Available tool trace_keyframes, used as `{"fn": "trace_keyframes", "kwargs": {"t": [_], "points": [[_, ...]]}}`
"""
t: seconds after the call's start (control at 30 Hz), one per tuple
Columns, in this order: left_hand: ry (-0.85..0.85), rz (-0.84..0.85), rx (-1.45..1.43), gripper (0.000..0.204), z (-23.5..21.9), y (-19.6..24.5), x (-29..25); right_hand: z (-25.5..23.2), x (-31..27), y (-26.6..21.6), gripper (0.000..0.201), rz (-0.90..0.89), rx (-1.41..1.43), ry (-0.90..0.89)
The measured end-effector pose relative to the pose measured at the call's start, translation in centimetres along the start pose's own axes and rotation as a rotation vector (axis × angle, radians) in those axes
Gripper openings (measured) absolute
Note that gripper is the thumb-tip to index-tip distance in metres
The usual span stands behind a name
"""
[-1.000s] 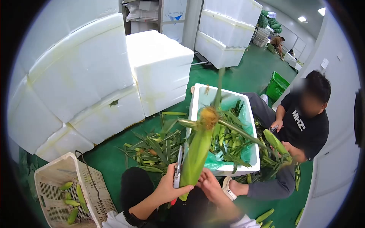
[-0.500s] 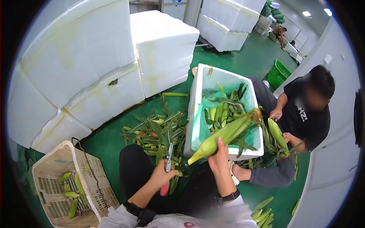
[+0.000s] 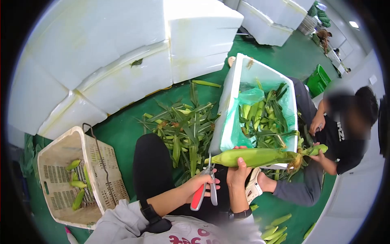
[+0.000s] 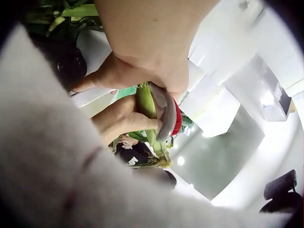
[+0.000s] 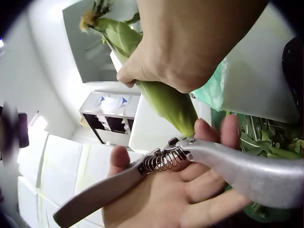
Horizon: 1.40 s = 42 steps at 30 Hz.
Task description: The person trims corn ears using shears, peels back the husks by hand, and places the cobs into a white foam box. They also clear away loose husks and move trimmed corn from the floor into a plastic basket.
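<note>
My left hand [image 3: 199, 186] holds pruning shears [image 3: 197, 197] with red and grey handles, spread apart. In the right wrist view, the shears [image 5: 204, 154] lie across the palm of that hand [image 5: 164, 194], thumb by one handle and fingers around the other, the coil spring exposed. My right hand [image 3: 237, 177] grips a green husked ear of corn [image 3: 256, 157] around its lower half. The ear lies nearly level, brown silk toward the right, and its narrow pale end overlaps the shears' blades in the head view. From the left wrist, the corn [image 4: 146, 102] appears beside the shears.
A white foam box [image 3: 227, 118] lined with green plastic holds corn and leaves. Husks [image 3: 189, 126] pile on the floor beside it. A crate [image 3: 109, 171] with several ears stands left. Another person [image 3: 345, 122] sits at right, holding corn. More ears [image 3: 276, 234] lie at lower right.
The corn has swung from upright, silk up, through a slant to nearly level, in my right hand. My left hand let go of the ear, then brought the shears back to its narrow end.
</note>
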<state>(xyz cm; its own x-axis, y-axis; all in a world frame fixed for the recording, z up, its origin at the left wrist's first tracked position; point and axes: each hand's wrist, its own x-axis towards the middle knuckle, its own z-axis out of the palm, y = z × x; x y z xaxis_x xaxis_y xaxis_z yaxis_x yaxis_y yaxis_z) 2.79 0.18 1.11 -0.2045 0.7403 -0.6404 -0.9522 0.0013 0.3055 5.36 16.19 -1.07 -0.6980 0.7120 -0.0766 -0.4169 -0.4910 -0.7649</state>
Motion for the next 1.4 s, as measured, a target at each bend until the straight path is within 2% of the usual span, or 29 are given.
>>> {"fn": "trace_keyframes", "kwargs": {"t": [0.03,0.13,0.17,0.27,0.33,0.37,0.47,0.5,0.6,0.63,0.73,0.77,0.87,0.9,0.93,1.0,1.07,1.13,1.17,1.27,1.3,1.33,1.4], "points": [[0.025,0.057,0.06,0.057,0.1,-0.1,-0.1,0.0,0.0,0.4,0.058,-0.002,-0.009,-0.019],[0.032,0.033,0.091,0.048,-0.9,-0.2,-1.2,0.8,0.3,1.3,0.054,-0.01,-0.03,0.006],[0.101,0.095,0.169,0.032,-1.4,-0.3,-1.2,0.8,-0.1,1.3,0.052,-0.007,-0.047,0.036],[0.205,0.135,0.029,0.029,-2.5,-0.3,-0.5,0.8,-0.1,1.6,0.051,0.031,0.013,0.097],[0.309,0.195,-0.152,0.033,-1.6,0.7,0.4,0.8,-0.8,1.8,0.054,0.046,0.002,0.027],[0.221,0.233,-0.211,0.039,-1.9,0.9,1.0,1.3,-1.5,1.7,0.055,0.06,0.006,0.006],[0.283,0.445,-0.213,0.038,-0.8,0.8,1.6,2.6,-2.6,1.3,0.055,0.068,0.062,0.047],[0.253,0.533,-0.168,0.038,-1.0,0.3,1.8,3.0,-2.7,1.1,0.054,0.065,0.06,0.082],[0.374,0.736,0.501,0.046,-1.9,-0.2,1.3,4.1,-2.7,0.2,0.049,0.122,0.05,0.136],[0.417,0.789,0.688,0.055,-2.1,0.4,1.2,4.4,-2.7,0.1,0.047,0.154,0.047,0.14],[0.411,1.328,1.348,0.059,-2.9,3.2,0.2,4.6,-3.0,0.2,0.046,0.184,-0.156,0.045],[0.27,1.315,1.364,0.064,-3.2,3.7,0.0,4.7,-3.2,0.3,0.046,0.212,-0.186,-0.003],[0.136,1.095,1.296,0.067,-3.0,4.4,-1.0,5.0,-3.6,0.2,0.047,0.293,-0.247,-0.14],[0.163,0.944,1.221,0.07,-3.0,4.7,-1.5,5.1,-3.8,0.1,0.047,0.317,-0.246,-0.173],[0.169,0.939,1.175,0.071,-3.0,4.9,-1.8,5.2,-4.0,0.0,0.047,0.34,-0.246,-0.203],[0.176,0.922,1.073,0.071,-2.9,4.8,-2.3,4.6,-3.8,0.5,0.037,0.282,-0.423,-0.226],[0.263,0.958,1.073,0.077,-2.6,4.5,-2.4,4.1,-3.2,1.0,0.033,0.248,-0.521,-0.22],[0.378,1.051,1.12,0.08,-2.3,4.3,-2.1,5.1,-3.4,0.6,0.03,0.113,-0.86,-0.307],[0.349,1.019,1.007,0.077,-2.5,4.5,-2.1,5.4,-3.4,0.4,0.03,0.043,-1.031,-0.346],[0.266,0.912,0.672,0.068,-3.5,5.0,-1.5,5.1,-2.9,0.7,0.029,0.004,-1.128,-0.359],[0.119,0.832,0.316,0.055,-3.7,4.8,-1.3,3.8,-2.4,1.8,0.029,0.043,-0.982,-0.319],[0.06,0.74,0.162,0.053,-4.9,4.6,-1.0,3.7,-2.1,2.5,0.029,0.055,-0.78,-0.277],[-0.061,0.542,-0.135,0.049,-7.5,4.7,-1.0,3.2,-1.9,3.8,0.028,0.274,-0.508,-0.09]]}}
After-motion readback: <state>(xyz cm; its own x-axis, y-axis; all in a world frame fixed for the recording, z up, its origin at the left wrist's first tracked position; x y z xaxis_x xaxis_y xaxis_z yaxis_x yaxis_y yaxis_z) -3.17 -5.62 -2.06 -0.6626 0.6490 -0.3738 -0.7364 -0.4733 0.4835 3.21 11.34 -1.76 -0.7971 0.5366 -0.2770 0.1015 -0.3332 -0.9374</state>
